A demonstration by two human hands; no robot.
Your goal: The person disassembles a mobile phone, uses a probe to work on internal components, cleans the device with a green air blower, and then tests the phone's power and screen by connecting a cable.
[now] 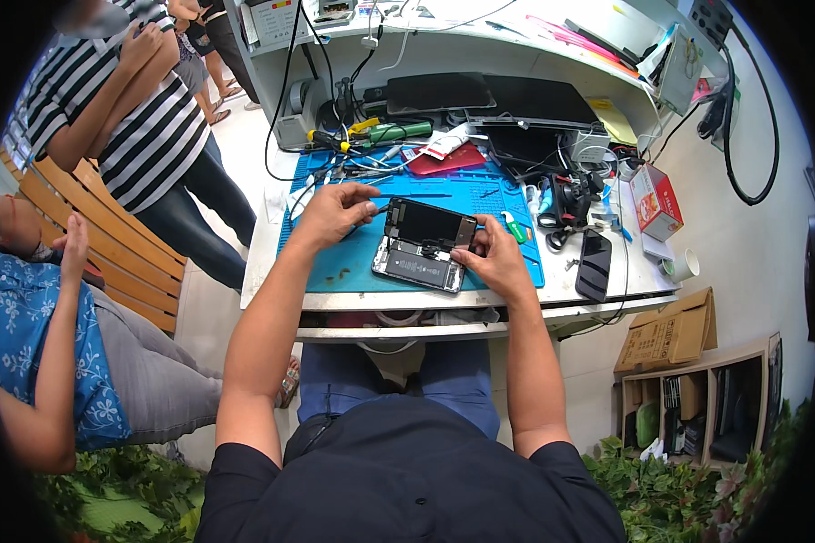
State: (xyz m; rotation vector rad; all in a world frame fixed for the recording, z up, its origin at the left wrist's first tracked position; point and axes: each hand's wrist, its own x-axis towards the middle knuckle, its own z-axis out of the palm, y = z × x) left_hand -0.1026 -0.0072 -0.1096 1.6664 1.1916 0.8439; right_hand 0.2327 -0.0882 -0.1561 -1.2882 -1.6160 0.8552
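An opened smartphone (418,271) lies on the blue work mat (326,279) in front of me. Its black screen panel (428,224) is tilted up along the far side, and the dark battery and inner parts show in the near half. My right hand (493,258) grips the phone's right side, thumb at the gap between screen and body. Left of the phone, my left hand (335,215) is closed in a pinch. A thin dark tool (380,211) shows at its fingertips, pointing toward the screen's left edge; its exact kind is unclear.
Pliers, screwdrivers and a red packet (445,160) crowd the mat's far side. Right of it lie a second black phone (594,265), cables, a red-and-white box (656,201) and a tipped cup (686,263). Two people stand at left, one in a striped shirt (149,109).
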